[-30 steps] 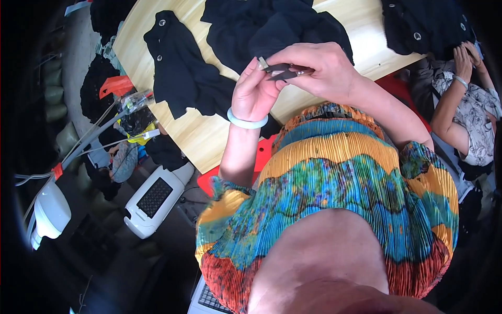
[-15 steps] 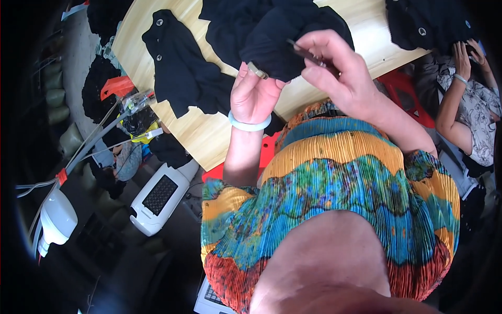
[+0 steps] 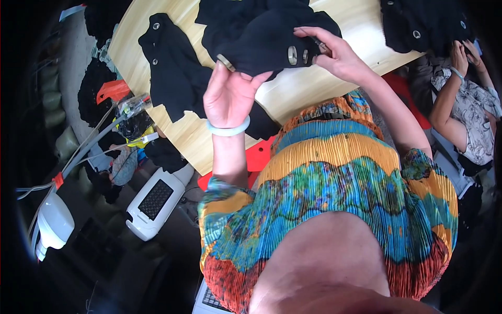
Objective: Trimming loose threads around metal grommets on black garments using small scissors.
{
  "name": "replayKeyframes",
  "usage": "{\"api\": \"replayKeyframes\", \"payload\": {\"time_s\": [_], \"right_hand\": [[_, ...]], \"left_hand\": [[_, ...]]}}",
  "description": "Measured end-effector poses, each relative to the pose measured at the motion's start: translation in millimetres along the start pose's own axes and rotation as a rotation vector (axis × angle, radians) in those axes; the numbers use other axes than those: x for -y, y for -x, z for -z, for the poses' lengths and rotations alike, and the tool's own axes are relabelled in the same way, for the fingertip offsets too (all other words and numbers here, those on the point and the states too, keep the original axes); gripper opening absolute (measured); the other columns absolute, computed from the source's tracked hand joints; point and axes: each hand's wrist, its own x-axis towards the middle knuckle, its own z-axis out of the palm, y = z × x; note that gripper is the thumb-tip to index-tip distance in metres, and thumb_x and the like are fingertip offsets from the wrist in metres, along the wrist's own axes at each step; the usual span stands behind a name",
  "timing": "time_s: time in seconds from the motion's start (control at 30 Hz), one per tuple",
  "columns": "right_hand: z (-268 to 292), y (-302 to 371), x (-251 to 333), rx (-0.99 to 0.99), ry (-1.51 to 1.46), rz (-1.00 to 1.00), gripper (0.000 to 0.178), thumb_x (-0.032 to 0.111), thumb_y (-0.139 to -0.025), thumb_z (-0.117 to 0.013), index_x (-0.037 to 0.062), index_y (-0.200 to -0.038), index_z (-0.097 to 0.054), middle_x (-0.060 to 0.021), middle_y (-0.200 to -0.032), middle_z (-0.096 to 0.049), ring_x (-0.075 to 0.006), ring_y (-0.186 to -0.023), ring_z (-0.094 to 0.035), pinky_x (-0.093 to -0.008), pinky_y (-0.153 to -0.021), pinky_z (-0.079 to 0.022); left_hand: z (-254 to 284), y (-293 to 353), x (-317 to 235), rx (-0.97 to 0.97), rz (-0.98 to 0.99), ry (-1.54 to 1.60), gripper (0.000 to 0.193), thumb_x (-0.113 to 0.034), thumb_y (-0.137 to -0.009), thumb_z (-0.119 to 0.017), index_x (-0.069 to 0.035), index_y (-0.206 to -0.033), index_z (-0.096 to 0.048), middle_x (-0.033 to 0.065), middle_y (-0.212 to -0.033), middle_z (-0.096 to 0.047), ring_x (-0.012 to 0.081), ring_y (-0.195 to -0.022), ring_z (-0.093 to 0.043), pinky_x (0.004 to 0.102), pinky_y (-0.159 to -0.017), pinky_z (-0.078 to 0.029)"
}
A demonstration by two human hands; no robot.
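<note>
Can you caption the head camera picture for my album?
Left hand at black cloth, right hand holding a small dark tool.

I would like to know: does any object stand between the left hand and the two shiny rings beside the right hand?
No separate object is visible there; only black fabric spans from the left hand to the two shiny rings. The right hand is beyond them.
</note>
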Motion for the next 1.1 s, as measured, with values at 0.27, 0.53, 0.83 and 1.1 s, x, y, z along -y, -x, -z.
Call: {"api": "replayKeyframes", "payload": {"time_s": [0.27,0.53,0.83,1.1], "right_hand": [[-26.9,-22.3,22.2,-0.022,-0.388,-0.058,0.028,0.018,-0.075,-0.064,0.0004,-0.094,-0.054,0.0018,-0.067,-0.052,-0.0019,-0.063,-0.05,-0.0162,-0.055,-0.042],[-16.9,-10.4,60.3,-0.013,-0.384,-0.184,0.02,0.015,-0.074,-0.064,0.0045,-0.089,-0.054,0.0067,-0.062,-0.05,0.0009,-0.055,-0.044,-0.0144,-0.048,-0.033],[-19.9,3.7,39.3,0.08,-0.366,-0.072,0.023,0.008,-0.075,-0.062,-0.0013,-0.094,-0.054,0.002,-0.075,-0.052,-0.0029,-0.067,-0.048,-0.0177,-0.06,-0.041],[-23.9,12.1,37.7,0.118,-0.221,-0.019,0.019,0.005,-0.075,-0.06,-0.0015,-0.092,-0.054,-0.0006,-0.074,-0.052,-0.0049,-0.065,-0.048,-0.0183,-0.058,-0.04]], "left_hand": [[10.7,-21.9,-26.6,0.08,0.01,0.198,0.034,-0.021,-0.089,-0.032,0.002,-0.111,-0.043,0.0177,-0.115,-0.047,0.0298,-0.11,-0.043,0.0448,-0.094,-0.033],[26.5,-25.2,-3.0,-0.082,0.175,0.129,0.045,-0.035,-0.09,-0.031,0.003,-0.112,-0.043,0.0163,-0.109,-0.052,0.025,-0.103,-0.05,0.0352,-0.086,-0.042],[16.0,-16.5,10.7,-0.18,0.192,-0.046,0.044,-0.036,-0.087,-0.039,0.0,-0.113,-0.042,0.0135,-0.108,-0.053,0.0214,-0.097,-0.053,0.0316,-0.081,-0.045],[14.1,-8.6,12.4,-0.311,0.198,-0.229,0.03,-0.027,-0.087,-0.042,-0.003,-0.103,-0.049,0.0101,-0.098,-0.057,0.0197,-0.09,-0.055,0.0317,-0.075,-0.047]]}}
